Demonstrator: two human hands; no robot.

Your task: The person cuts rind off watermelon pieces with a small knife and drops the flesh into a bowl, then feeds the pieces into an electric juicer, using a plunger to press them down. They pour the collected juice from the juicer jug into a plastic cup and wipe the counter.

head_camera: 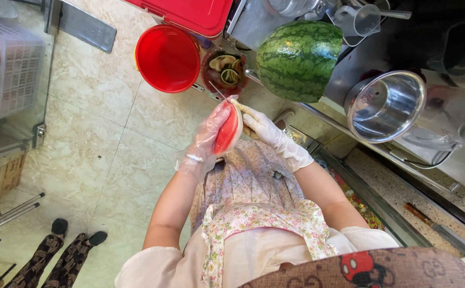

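Note:
My left hand, in a clear plastic glove, grips a peeled red watermelon piece in front of my floral apron. My right hand, in a white glove, presses against the piece's right side and holds a thin knife whose blade sticks out above the piece. Both hands are over the tiled floor, just below a small bin of green rinds.
A red bucket stands on the floor beside the rind bin. A large green watermelon and a steel bowl sit on the counter at right, a second knife lower down. Another person's feet are at bottom left.

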